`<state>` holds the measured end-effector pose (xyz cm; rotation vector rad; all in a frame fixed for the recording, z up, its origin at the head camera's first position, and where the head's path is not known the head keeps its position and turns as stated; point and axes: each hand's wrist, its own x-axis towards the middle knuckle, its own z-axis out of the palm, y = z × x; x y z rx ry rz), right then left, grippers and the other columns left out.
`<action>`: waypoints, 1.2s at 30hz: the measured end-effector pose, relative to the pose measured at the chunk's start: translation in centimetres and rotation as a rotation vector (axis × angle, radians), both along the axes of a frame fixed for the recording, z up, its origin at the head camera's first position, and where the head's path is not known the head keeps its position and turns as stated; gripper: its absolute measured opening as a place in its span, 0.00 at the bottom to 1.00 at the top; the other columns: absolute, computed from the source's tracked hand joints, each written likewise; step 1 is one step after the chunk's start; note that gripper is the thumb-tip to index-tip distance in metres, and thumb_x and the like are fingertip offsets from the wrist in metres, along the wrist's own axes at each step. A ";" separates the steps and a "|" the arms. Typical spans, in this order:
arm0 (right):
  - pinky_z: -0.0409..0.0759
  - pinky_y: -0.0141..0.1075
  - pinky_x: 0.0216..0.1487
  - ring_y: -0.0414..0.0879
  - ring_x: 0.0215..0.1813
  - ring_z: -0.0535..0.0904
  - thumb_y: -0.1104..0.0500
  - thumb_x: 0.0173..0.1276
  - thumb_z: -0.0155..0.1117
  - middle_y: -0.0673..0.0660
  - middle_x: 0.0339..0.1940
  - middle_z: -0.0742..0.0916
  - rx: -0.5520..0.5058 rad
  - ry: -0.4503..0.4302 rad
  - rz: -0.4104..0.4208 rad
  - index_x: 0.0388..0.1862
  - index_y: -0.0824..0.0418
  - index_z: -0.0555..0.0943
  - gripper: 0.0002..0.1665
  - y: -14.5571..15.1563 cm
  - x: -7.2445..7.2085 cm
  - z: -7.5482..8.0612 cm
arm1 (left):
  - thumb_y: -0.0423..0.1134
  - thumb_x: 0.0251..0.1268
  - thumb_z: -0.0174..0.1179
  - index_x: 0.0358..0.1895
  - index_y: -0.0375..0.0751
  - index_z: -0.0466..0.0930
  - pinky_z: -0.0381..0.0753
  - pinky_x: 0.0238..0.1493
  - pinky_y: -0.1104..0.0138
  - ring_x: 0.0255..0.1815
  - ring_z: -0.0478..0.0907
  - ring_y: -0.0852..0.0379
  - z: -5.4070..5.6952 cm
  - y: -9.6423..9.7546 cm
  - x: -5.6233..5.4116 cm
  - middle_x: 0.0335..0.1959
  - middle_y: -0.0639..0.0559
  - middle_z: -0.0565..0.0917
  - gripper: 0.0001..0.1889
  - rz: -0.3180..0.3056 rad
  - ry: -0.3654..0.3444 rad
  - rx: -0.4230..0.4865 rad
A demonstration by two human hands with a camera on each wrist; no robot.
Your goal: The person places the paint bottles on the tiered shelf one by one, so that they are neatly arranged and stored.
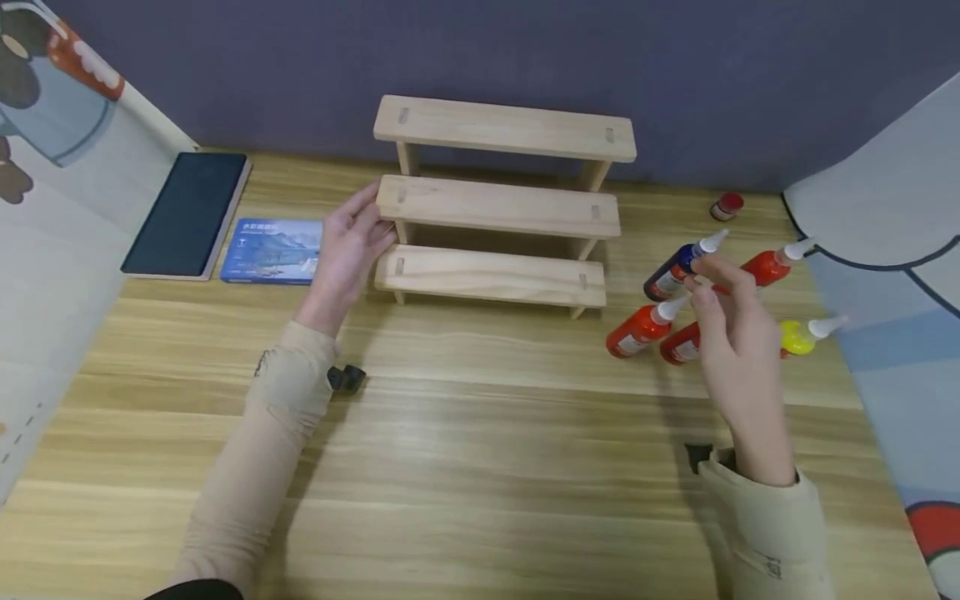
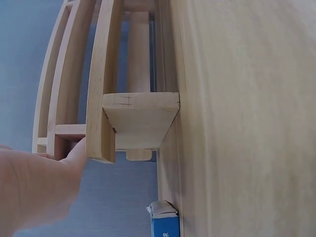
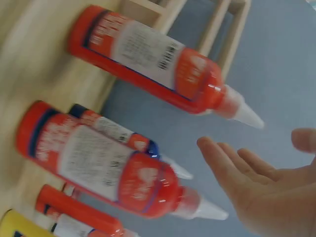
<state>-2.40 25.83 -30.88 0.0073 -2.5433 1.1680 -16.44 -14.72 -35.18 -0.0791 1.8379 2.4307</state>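
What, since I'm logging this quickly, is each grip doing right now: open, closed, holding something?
Left grip: holding the wooden stand by the left end of its middle tier.
Right grip: open, empty, near the bottles.

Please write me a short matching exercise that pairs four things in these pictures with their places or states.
Column one:
1. left hand
2. right hand
3. blue box
4. small jar

Column two:
A. beside the dark notebook
B. farther back than the bottles
C. at one end of the wooden shelf
D. near the bottles, holding nothing

Right pairs: 1-C, 2-D, 3-A, 4-B
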 end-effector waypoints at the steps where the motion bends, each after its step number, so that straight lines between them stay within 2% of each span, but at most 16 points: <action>1: 0.77 0.23 0.68 0.51 0.68 0.82 0.53 0.89 0.53 0.60 0.73 0.81 0.012 -0.021 0.004 0.78 0.64 0.72 0.27 0.1 0.1 -0.3 | 0.34 0.91 0.42 0.85 0.36 0.56 0.74 0.77 0.62 0.80 0.67 0.42 0.0 0.0 0.0 0.82 0.35 0.66 0.27 0.003 0.002 0.003; 4: 0.76 0.19 0.65 0.66 0.69 0.80 0.53 0.87 0.57 0.63 0.74 0.80 0.031 -0.075 0.029 0.79 0.65 0.70 0.29 0.2 0.3 -1.0 | 0.34 0.91 0.41 0.85 0.36 0.56 0.74 0.77 0.62 0.81 0.66 0.42 -0.1 -0.1 0.1 0.82 0.35 0.65 0.26 0.007 0.006 0.007; 9: 0.72 0.10 0.53 0.74 0.64 0.82 0.54 0.82 0.67 0.71 0.70 0.81 0.084 -0.147 0.057 0.77 0.68 0.72 0.32 0.4 0.6 -2.1 | 0.34 0.91 0.40 0.85 0.37 0.56 0.74 0.77 0.62 0.81 0.66 0.42 -0.1 0.0 0.1 0.82 0.36 0.65 0.26 0.005 0.013 0.006; 11: 0.83 0.19 0.53 0.74 0.60 0.84 0.55 0.80 0.70 0.74 0.65 0.83 0.119 -0.179 0.065 0.74 0.70 0.73 0.33 0.4 0.6 -2.5 | 0.34 0.91 0.40 0.85 0.36 0.56 0.74 0.77 0.62 0.81 0.66 0.42 -0.1 0.1 0.1 0.82 0.36 0.65 0.26 0.005 0.018 0.003; 13: 0.90 0.35 0.52 0.74 0.56 0.86 0.54 0.78 0.72 0.76 0.61 0.85 0.155 -0.213 0.074 0.73 0.71 0.73 0.34 0.5 0.6 -2.9 | 0.33 0.91 0.40 0.85 0.36 0.57 0.74 0.77 0.61 0.81 0.66 0.42 0.0 0.1 0.1 0.82 0.36 0.65 0.26 0.008 0.020 0.002; 16: 0.88 0.59 0.49 0.73 0.51 0.88 0.53 0.77 0.74 0.77 0.56 0.87 0.184 -0.246 0.088 0.68 0.72 0.74 0.33 0.6 0.6 -3.4 | 0.34 0.91 0.40 0.85 0.36 0.57 0.74 0.77 0.61 0.81 0.66 0.42 0.0 0.2 0.1 0.82 0.36 0.65 0.26 0.010 0.025 -0.006; 23: 0.91 0.59 0.44 0.70 0.47 0.89 0.57 0.76 0.75 0.77 0.54 0.87 0.213 -0.244 0.088 0.63 0.73 0.75 0.29 0.7 0.6 -4.2 | 0.35 0.92 0.39 0.85 0.36 0.56 0.75 0.76 0.63 0.81 0.65 0.43 -0.2 0.4 0.4 0.83 0.36 0.64 0.26 0.008 0.030 -0.022; 36: 0.90 0.66 0.50 0.71 0.50 0.86 0.59 0.77 0.74 0.77 0.55 0.87 0.214 -0.250 0.075 0.64 0.73 0.75 0.27 0.7 0.2 -4.5 | 0.35 0.92 0.39 0.85 0.36 0.57 0.75 0.76 0.64 0.81 0.67 0.42 -0.5 0.6 0.4 0.82 0.36 0.65 0.26 0.030 0.057 -0.053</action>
